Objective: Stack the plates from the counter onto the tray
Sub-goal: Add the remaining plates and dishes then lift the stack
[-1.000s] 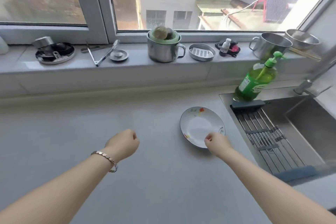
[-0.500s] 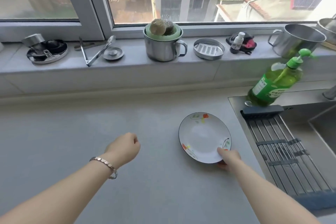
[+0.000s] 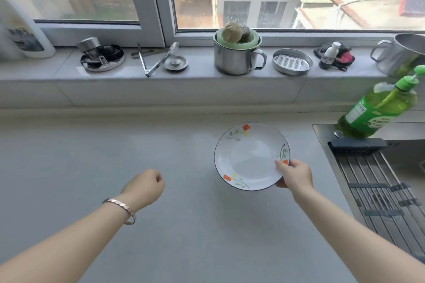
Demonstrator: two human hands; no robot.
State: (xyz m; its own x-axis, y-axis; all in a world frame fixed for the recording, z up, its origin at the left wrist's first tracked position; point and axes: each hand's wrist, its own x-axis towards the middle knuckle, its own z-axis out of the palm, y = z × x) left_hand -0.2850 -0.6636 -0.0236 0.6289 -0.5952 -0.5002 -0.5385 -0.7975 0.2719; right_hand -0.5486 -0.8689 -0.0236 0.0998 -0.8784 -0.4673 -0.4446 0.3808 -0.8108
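Note:
A white plate point(image 3: 249, 156) with a dark rim and small red and green flowers is over the grey counter point(image 3: 92, 156), right of centre. My right hand point(image 3: 294, 174) grips its near right edge, thumb on top and fingers underneath, and the near side looks lifted off the counter. My left hand point(image 3: 145, 185) hovers over the counter to the left of the plate, fingers curled into a loose fist and holding nothing. A bracelet sits on that wrist. No tray is in view.
A sink with a slatted drain rack point(image 3: 377, 190) lies at the right, a green soap bottle point(image 3: 379, 108) at its back corner. The windowsill holds a steel mug point(image 3: 236, 57) with scrubbers, tongs point(image 3: 158, 60), a metal soap dish point(image 3: 292, 62), a pot point(image 3: 404, 55) and a white jug point(image 3: 20, 30).
My right hand slid to the plate's near right edge, took hold of it and began lifting it. The view shifted left and closer. My left hand stayed about where it was.

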